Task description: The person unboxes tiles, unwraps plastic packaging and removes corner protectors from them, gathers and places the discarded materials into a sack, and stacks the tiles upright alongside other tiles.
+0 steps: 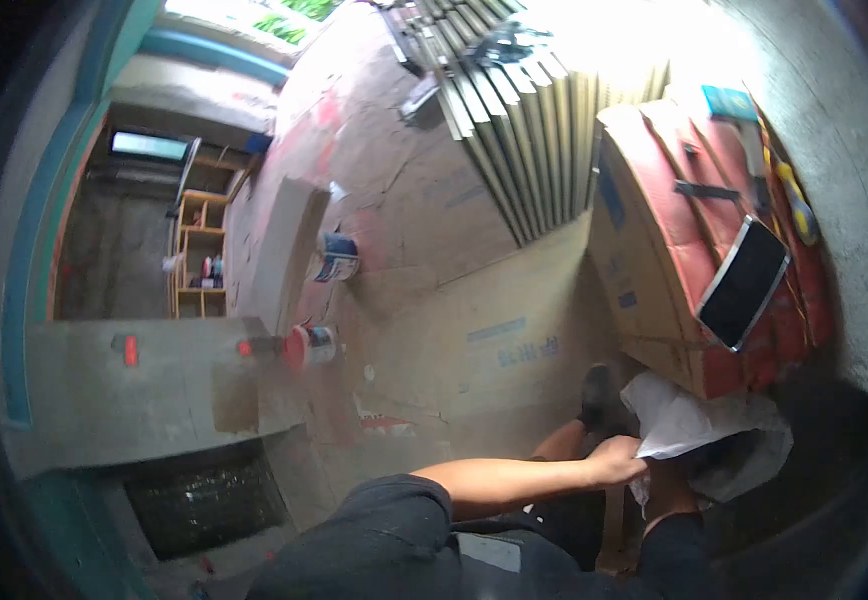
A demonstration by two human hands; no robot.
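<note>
Near the bottom centre-right, my left hand (pixel 616 461) is closed on the edge of a white plastic bag (pixel 689 422). The bag hangs open, with a dark hollow on its right side. My right forearm (pixel 666 490) reaches up to the bag, and the hand at its end is hidden behind or inside the plastic. Whatever the bag holds cannot be made out. A dark shoe (pixel 597 392) shows just above my left hand.
Beyond the bag stands a cardboard box (pixel 644 290) with red padded pieces, a black-topped panel (pixel 744 283), a scraper and a yellow-handled tool on it. Long metal strips (pixel 514 150) lie ahead. Two buckets (pixel 338 257) (pixel 312 346) stand left, near a concrete ledge (pixel 184 390).
</note>
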